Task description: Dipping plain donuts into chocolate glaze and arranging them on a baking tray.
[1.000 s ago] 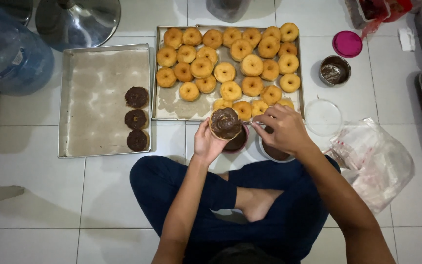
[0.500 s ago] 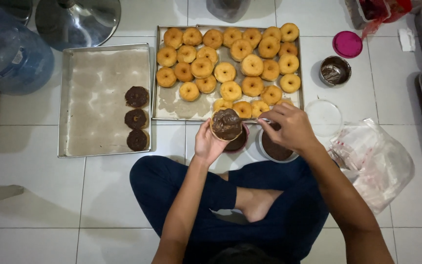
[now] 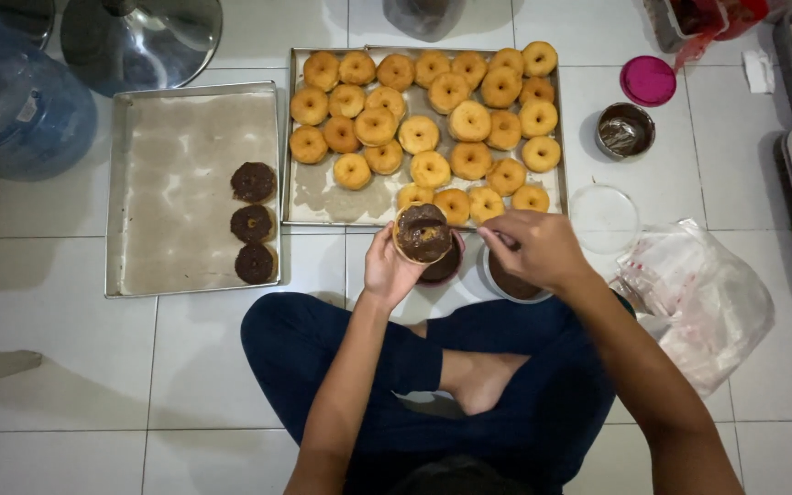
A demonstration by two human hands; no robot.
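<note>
Doughnut held up for chocolate coating

Doughnut coated in dark chocolate sits in the left hand, whose fingers curl up around its lower edge and cradle it from beneath. The right hand is just beside it, fingers pinched together on a thin utensil whose tip points toward the doughnut; most of the utensil is hidden by the hand.

Directly under the held doughnut is a small dish of chocolate, partly hidden. Under the right hand is a round bowl of chocolate. Both sit on the white tiled floor, in front of the person's crossed legs.

Just beyond the two hands lies a metal tray filled with plain golden doughnuts. Well off to the left-hand side is a second tray, lined with paper, holding three chocolate-coated doughnuts in a column along its near edge.

Past the right hand are a clear round lid, a small tin of dark filling, a pink lid and a crumpled clear plastic bag.
</note>
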